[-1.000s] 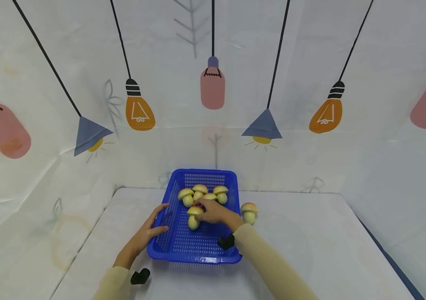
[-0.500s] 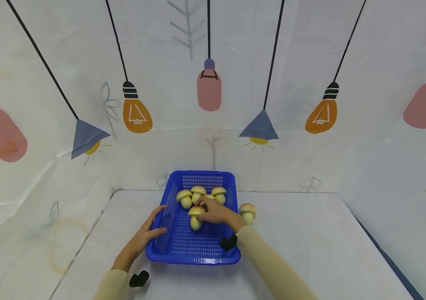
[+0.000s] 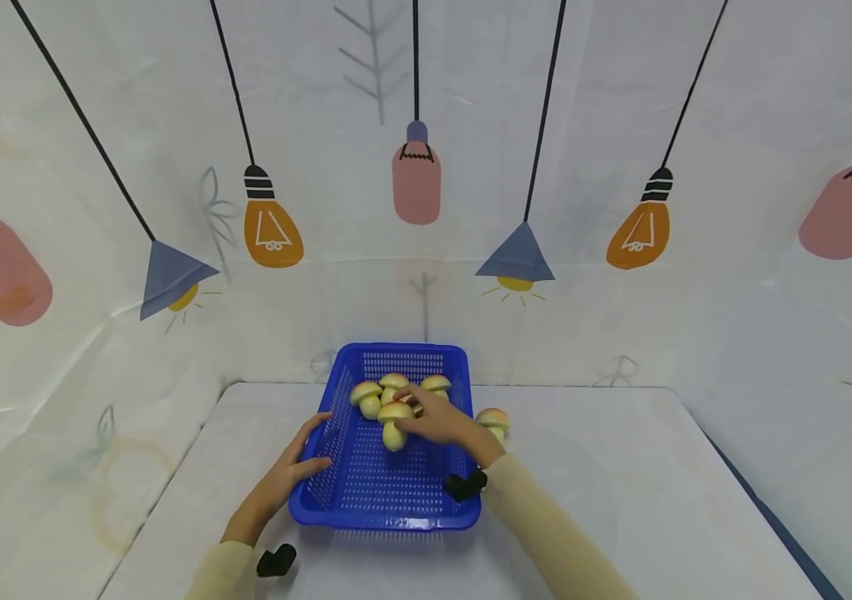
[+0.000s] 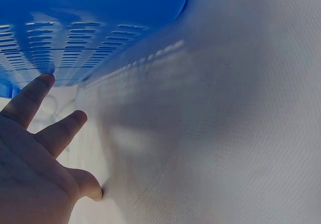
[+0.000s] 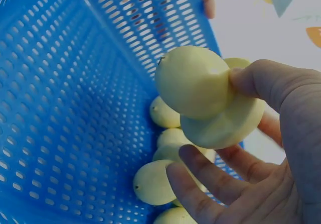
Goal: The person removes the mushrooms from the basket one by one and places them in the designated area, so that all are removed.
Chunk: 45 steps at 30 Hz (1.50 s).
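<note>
In the head view my right hand [image 3: 437, 417] pinches a toy mushroom [image 3: 394, 425] above the floor of a blue basket [image 3: 388, 522]. The right wrist view shows this mushroom [image 5: 193, 81] between thumb and fingers, its stem toward the camera; the other fingers spread below. More mushrooms [image 3: 366, 400] lie together toward the basket's far end, partly hidden by the hand. My left hand [image 3: 283, 475] rests at the basket's left rim. From the left wrist, that hand [image 4: 40, 153] has splayed, fairly straight fingers, one touching the basket's slotted outer wall [image 4: 85, 33]; its thumb is hidden there.
One mushroom [image 3: 494, 421] stands outside the basket, close to its right side, on the white tabletop [image 3: 606, 492]. A white sheet printed with lamps [image 3: 516, 333] rises behind the table and along both sides.
My right hand has shifted slightly away from me and up with the mushroom. The left hand stays at the basket's rim, and the head view has drifted a little.
</note>
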Available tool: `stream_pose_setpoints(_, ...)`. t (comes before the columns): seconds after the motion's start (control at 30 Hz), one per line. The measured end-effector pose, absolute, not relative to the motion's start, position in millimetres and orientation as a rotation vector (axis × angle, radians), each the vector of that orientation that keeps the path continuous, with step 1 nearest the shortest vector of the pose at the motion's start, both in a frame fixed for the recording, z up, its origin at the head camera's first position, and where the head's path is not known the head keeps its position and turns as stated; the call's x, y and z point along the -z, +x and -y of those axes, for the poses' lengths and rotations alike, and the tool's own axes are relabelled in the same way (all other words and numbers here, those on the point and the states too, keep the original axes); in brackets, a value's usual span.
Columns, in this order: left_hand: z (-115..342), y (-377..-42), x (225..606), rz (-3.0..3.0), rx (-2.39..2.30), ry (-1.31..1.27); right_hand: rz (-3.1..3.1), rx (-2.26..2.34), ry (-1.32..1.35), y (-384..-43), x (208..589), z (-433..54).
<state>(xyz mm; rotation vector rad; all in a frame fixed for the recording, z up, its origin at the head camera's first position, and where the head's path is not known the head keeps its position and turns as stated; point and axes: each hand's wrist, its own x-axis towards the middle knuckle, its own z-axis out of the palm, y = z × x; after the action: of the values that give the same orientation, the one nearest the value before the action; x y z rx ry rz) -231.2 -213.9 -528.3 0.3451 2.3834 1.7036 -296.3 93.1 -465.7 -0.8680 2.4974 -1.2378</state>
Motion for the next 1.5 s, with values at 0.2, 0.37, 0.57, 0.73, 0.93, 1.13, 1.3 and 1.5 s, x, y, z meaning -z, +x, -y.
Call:
stream_pose_setpoints(0.2, 214, -231, 530, -2.375, -1.717, 0.343, -2.538, 1.307, -0.755, -288, 460, -97)
stream_pose_setpoints(0.37, 212, -230, 530, -2.368, -1.730, 0.334, -2.557, 1.400, -0.728, -280, 455, -100)
stream_pose_setpoints(0.57, 213, -232, 530, -2.375, -1.721, 0.313, -2.588, 1.491, -0.713, -271, 450, -108)
stream_pose_setpoints(0.73, 213, -232, 528, -2.381, -1.709, 0.335, -2.629, 1.531, -0.683, -267, 447, -115)
stream_pose_setpoints(0.93, 211, -229, 525, -2.380, -1.710, 0.325, -2.605, 1.656, -0.605, -267, 442, -126)
stream_pose_setpoints(1.13, 212, -230, 527, -2.380, -1.716, 0.319, -2.600, 1.733, -0.535, -271, 437, -140)
stream_pose_setpoints(1.3, 212, -230, 529, -2.376, -1.726, 0.343, -2.547, 1.819, -0.524, -274, 434, -157)
stream_pose_setpoints(1.5, 211, -231, 529, -2.371, -1.737, 0.357, -2.550, 1.850, -0.525, -276, 435, -183)
